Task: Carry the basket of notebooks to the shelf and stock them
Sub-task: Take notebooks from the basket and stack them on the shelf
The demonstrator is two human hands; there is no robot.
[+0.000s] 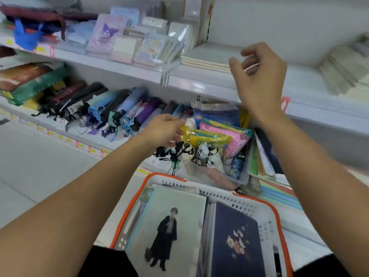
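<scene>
A white basket with an orange rim (278, 222) sits low in front of me, below the shelves. Inside lie a pale green notebook with a dark-robed figure (175, 212) and a navy notebook with pink flowers (235, 240). My left hand (163, 128) hovers above the basket's far edge, fingers loosely curled, holding nothing. My right hand (259, 80) is raised in front of the upper shelf (199, 84), fingers apart and empty. A low stack of pale notebooks (205, 61) lies on that shelf just left of my right hand.
Wrapped character notebooks (107, 35) stand on the upper shelf at left. Folded umbrellas (111, 108) fill the lower shelf. A clear bin with colourful pouches (217, 136) sits behind the basket. Pale floor (40, 166) lies to the left.
</scene>
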